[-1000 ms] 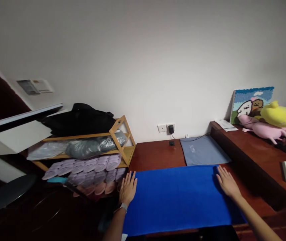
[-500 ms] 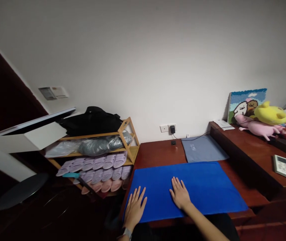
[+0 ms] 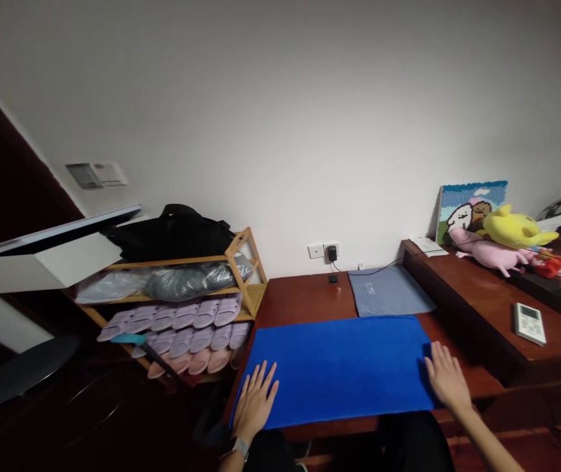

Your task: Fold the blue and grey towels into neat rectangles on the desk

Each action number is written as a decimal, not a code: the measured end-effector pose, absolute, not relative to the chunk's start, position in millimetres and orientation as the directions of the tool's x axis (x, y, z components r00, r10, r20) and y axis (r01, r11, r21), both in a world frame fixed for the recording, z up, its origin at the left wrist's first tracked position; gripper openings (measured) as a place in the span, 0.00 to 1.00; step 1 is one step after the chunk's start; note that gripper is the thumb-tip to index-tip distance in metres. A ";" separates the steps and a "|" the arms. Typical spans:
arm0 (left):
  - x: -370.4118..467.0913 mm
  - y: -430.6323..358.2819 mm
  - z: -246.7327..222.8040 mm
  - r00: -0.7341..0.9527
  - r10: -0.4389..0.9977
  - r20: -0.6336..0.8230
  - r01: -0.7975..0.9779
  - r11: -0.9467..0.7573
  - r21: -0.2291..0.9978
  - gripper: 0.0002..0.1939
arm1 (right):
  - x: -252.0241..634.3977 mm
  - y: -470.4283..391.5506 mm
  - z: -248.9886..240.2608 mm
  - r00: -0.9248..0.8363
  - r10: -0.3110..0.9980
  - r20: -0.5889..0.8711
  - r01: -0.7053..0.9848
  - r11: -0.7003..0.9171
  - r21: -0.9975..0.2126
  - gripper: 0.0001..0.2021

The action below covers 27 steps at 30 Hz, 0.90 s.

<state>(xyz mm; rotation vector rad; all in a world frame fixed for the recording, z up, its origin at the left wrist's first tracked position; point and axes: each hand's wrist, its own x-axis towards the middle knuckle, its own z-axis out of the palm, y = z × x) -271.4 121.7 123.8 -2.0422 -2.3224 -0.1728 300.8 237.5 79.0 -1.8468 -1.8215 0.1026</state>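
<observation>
Both hands lie flat with fingers spread and gripping nothing: the left hand (image 3: 255,403) on the blue cloth's (image 3: 339,370) left end, the right hand (image 3: 446,382) on its right edge. The cloth is spread over the wooden desk (image 3: 305,301), its near edge overhanging the front. Both forearms are cut off at the bottom of the view.

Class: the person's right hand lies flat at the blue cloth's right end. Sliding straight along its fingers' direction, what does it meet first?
Probably the grey mat behind the blue cloth; the right hand points toward it, though depth is uncertain.
</observation>
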 end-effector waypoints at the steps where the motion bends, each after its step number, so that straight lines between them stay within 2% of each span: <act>1: -270.9 121.6 125.1 -0.129 0.987 0.100 0.991 0.124 0.055 0.29 | 270.4 232.3 82.9 0.029 0.944 0.329 0.898 0.120 -0.423 0.38; 4: -270.8 121.4 127.0 -0.129 0.988 0.090 0.991 0.124 0.057 0.29 | 161.1 208.7 100.3 -0.224 0.936 0.270 0.842 0.326 -0.429 0.35; 6: -272.1 121.6 126.5 -0.134 0.987 0.091 0.990 0.129 0.058 0.29 | 96.4 192.4 110.9 -0.398 0.886 0.239 0.775 0.464 -0.430 0.34; 10: -276.9 122.3 123.3 -0.130 0.988 0.079 0.991 0.126 0.049 0.29 | 40.6 179.2 115.7 -0.489 0.859 0.155 0.733 0.500 -0.461 0.35; 13: -280.0 122.9 120.8 -0.124 0.989 0.084 0.992 0.121 0.047 0.30 | 69.6 190.1 106.6 -0.430 0.898 0.089 0.788 0.422 -0.448 0.37; 15: -281.3 123.3 119.6 -0.124 0.988 0.096 0.992 0.121 0.046 0.31 | 114.6 203.2 97.8 -0.332 0.941 0.060 0.855 0.327 -0.402 0.36; 18: -282.0 124.3 118.5 -0.125 0.987 0.101 0.992 0.122 0.038 0.31 | 199.9 226.3 86.5 -0.077 0.997 0.020 0.960 0.079 -0.269 0.34; 21: -283.1 125.2 116.4 -0.113 0.988 0.101 0.993 0.110 0.033 0.31 | 276.1 255.2 85.0 0.212 0.977 0.025 0.966 -0.205 -0.158 0.33; 23: -285.8 125.5 113.5 -0.100 0.989 0.109 0.995 0.097 0.030 0.30 | 308.9 280.2 90.8 0.245 0.967 0.063 0.954 -0.229 -0.193 0.32; 27: -294.9 126.8 110.5 -0.069 0.987 0.145 0.998 0.070 0.001 0.29 | 331.2 338.6 105.7 0.085 0.991 0.100 0.928 -0.042 -0.371 0.29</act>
